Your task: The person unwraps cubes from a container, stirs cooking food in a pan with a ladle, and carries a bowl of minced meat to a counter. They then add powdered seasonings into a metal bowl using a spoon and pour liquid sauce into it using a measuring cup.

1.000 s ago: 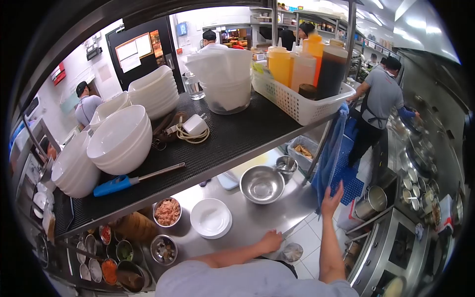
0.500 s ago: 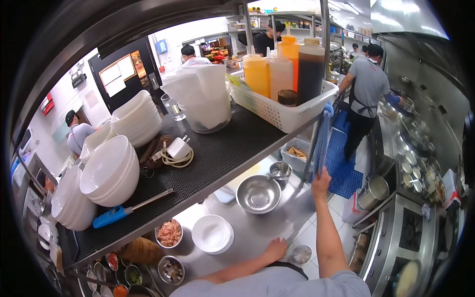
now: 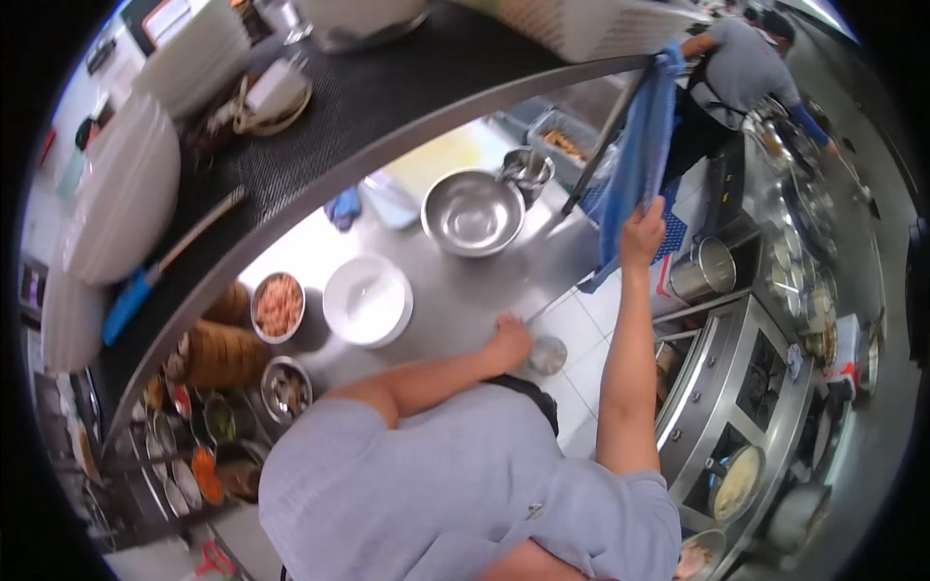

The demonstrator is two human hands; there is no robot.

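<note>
My right hand (image 3: 642,232) is closed on the lower part of a blue cloth (image 3: 639,145). The cloth hangs from the front corner of the upper shelf, partly stretched down toward me. My left hand (image 3: 509,341) is near the front edge of the steel counter (image 3: 441,305), fingers curled in, with nothing visible in it. A stack of white plates (image 3: 366,300) is to its left. Beyond the hand stands a steel mixing bowl (image 3: 473,213), with a smaller metal container (image 3: 529,172) holding a utensil beside it.
Overhead, a black-matted shelf (image 3: 339,116) carries white bowls (image 3: 131,194) and a blue-handled tool (image 3: 131,308). Below are a bowl of raw minced meat (image 3: 279,308) and bamboo steamers (image 3: 228,356). A stove (image 3: 722,387) stands right; a co-worker (image 3: 746,68) works beyond it.
My view has tilted down and shifted right. The blue cloth, held in my right hand throughout, now spreads wider. My left hand's fingers have curled in from lying extended at the counter edge.
</note>
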